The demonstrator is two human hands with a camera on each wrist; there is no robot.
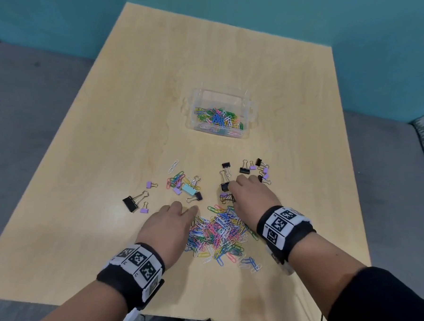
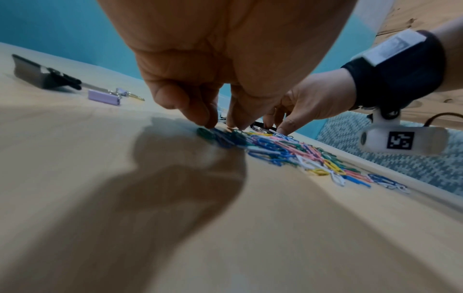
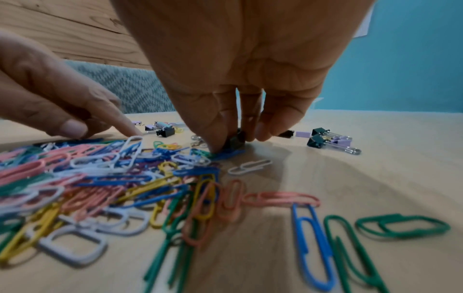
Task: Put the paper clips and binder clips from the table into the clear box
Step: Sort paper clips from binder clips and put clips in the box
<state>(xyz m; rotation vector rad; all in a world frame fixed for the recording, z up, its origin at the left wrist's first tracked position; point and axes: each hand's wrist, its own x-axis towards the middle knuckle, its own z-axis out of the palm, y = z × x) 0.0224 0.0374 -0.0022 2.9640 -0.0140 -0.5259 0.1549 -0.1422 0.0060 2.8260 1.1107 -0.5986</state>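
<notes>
A clear box (image 1: 248,109) holding several coloured paper clips stands past the middle of the table. Near me lies a big pile of paper clips (image 1: 217,233) (image 3: 125,178). My right hand (image 1: 234,192) (image 3: 233,147) reaches over the pile's far edge, thumb and fingers pinching a black binder clip (image 3: 235,140) on the table. My left hand (image 1: 184,211) (image 2: 218,124) is at the pile's left edge, fingertips down on the clips, thumb and index apart. More binder clips, black (image 1: 129,204), purple (image 1: 150,184) and light blue (image 1: 189,189), lie scattered beyond the hands.
A cluster of black and purple binder clips (image 1: 262,171) sits to the right of my right hand. A small mixed heap of paper clips (image 1: 176,179) lies left of centre. The wooden table (image 1: 83,167) ends close to me; grey floor and a teal wall surround it.
</notes>
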